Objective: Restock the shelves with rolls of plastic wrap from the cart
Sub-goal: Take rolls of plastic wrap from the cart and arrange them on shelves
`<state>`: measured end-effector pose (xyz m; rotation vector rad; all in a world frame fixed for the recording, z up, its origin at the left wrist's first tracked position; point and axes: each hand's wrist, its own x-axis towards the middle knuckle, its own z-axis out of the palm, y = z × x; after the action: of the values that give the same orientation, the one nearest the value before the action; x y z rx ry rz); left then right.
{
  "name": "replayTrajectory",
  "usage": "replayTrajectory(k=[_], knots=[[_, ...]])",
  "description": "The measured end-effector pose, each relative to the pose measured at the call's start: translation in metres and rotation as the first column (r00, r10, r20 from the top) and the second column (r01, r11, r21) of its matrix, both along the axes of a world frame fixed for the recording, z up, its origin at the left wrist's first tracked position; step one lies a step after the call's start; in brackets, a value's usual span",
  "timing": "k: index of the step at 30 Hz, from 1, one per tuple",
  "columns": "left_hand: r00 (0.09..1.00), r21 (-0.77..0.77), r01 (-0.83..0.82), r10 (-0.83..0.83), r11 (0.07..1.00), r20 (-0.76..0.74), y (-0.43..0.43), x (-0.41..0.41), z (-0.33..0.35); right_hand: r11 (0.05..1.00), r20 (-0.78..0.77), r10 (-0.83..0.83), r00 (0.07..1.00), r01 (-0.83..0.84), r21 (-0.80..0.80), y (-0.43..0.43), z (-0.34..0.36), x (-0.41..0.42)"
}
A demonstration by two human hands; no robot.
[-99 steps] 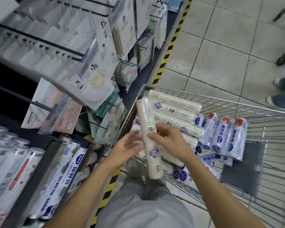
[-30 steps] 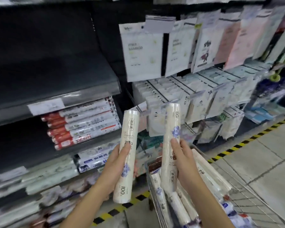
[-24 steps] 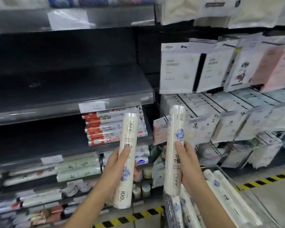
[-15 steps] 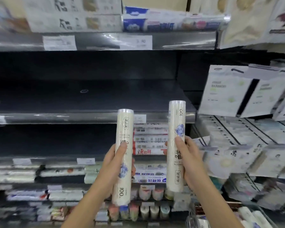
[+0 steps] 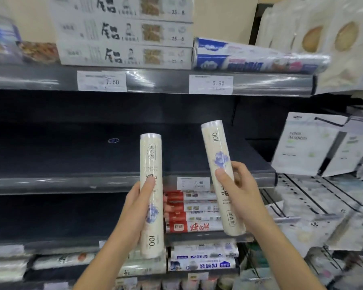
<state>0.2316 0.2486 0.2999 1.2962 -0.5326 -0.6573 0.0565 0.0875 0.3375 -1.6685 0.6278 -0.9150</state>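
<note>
**A:** Left side?
**B:** Left hand (image 5: 137, 208), fingers clasped round a cream roll (image 5: 151, 155) of plastic wrap, upright, in front of the dark shelf (image 5: 71, 151).
**A:** Between the two sets of fingers?
**B:** Stacked red boxes (image 5: 192, 214) under a price tag (image 5: 193, 183), their ends covered by both rolls.
**A:** Right?
**B:** Right hand (image 5: 241, 191), fingers clasped round a second roll (image 5: 219, 151), top leaning left. Hanging packets (image 5: 306, 143) right of them are blurred, print unreadable.

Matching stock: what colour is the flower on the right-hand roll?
Blue, on the cream roll; head view.
</note>
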Motion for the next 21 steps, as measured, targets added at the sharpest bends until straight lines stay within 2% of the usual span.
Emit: replayTrajectory(k=[2, 4, 7, 9, 13, 16, 21], knots=[[1.000, -0.018, -0.007, 0.006, 1.000, -0.009, -0.002, 0.007, 0.002, 0.984, -0.094, -0.025, 0.995, 0.008, -0.178, -0.009, 0.015, 0.007], [1.000, -0.042, -0.025, 0.025, 0.999, -0.009, -0.005, 0.011, 0.003, 0.928, -0.206, -0.080, 0.975, -0.002, -0.371, -0.023, 0.028, 0.014], [0.998, -0.075, -0.066, 0.066, 0.995, -0.005, -0.010, 0.011, 0.003, 0.781, -0.337, -0.192, 0.922, -0.064, -0.621, -0.054, 0.046, 0.030], [0.996, -0.088, -0.088, 0.088, 0.992, -0.013, -0.013, 0.010, 0.001, 0.691, -0.412, -0.216, 0.885, -0.159, -0.706, -0.076, 0.054, 0.043], [0.992, -0.092, -0.125, 0.126, 0.988, 0.000, -0.019, 0.009, -0.003, 0.570, -0.539, -0.233, 0.809, -0.335, -0.750, -0.111, 0.051, 0.071], [0.990, -0.116, -0.143, 0.141, 0.983, -0.022, -0.024, 0.007, -0.002, 0.571, -0.617, -0.205, 0.760, -0.419, -0.706, -0.127, 0.042, 0.089], [0.986, -0.140, -0.164, 0.160, 0.977, -0.040, -0.031, 0.003, -0.001, 0.619, -0.655, -0.150, 0.741, -0.446, -0.646, -0.142, 0.031, 0.105]])
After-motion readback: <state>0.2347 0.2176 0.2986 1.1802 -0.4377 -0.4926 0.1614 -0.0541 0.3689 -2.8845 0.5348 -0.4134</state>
